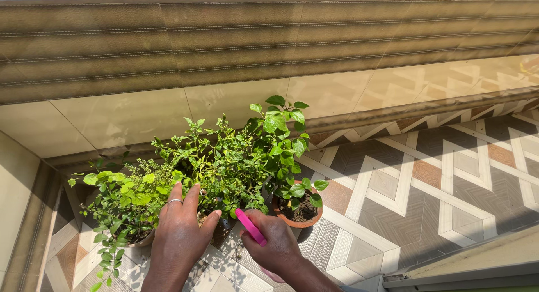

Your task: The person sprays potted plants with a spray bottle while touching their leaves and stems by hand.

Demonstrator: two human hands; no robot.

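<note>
Two bare hands reach down toward a bunch of potted plants in the corner of a tiled floor. The left hand is open, with its fingers spread a little and a silver ring on one finger. It holds nothing. Its fingertips touch the leaves of the bushy green plant with small leaves just in front of it. The pot of that plant is mostly hidden behind the hand and the leaves.

The right hand is curled closed around a thin pink plastic tool. The pink tool sticks up out of the fist and points toward the middle plant. A bit more pink shows below the hand, near the wrist. I cannot tell what kind of tool it is.

Just beyond the right hand sits a round brown clay pot full of dark soil. A tall plant with big shiny green leaves grows out of it. To the left of the left hand there is a droopy plant with light green leaves, and its pale pot peeks out beside the left wrist.

Past the hands and plants rises a low wall of tan glossy tiles. The floor with a brown, grey and white zigzag pattern spreads out to the right of the right hand.
</note>
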